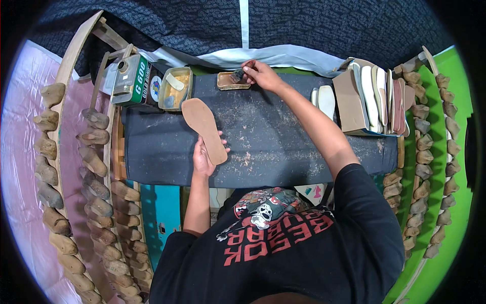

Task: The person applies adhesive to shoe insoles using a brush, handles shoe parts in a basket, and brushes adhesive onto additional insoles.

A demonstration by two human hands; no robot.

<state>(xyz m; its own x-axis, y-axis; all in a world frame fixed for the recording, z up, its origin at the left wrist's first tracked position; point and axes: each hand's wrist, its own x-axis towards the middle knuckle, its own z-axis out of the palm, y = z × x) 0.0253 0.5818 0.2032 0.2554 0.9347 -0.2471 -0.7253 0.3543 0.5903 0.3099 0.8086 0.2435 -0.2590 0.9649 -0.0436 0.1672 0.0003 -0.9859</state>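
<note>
My left hand [204, 158] is closed round the heel end of a tan shoe insole [200, 120], held tilted above the table with its flat face showing. Farther off, my right hand [262, 77] pinches a small brush [237, 76] with dark bristles and a reddish handle. Its bristles reach into a small shallow tray [234, 87] at the far side of the table, and I cannot tell how deep they sit. Left of that tray stands a larger square tub [177, 105] with yellowish residue and a pale flat piece inside.
A metal glue can [132, 81] stands at the back left. At the right, a cardboard box [350, 104] holds several upright soles, with pale soles [326, 101] lying beside it. Wooden racks of shoe lasts [93, 159] flank the dark, scrap-strewn table [283, 152].
</note>
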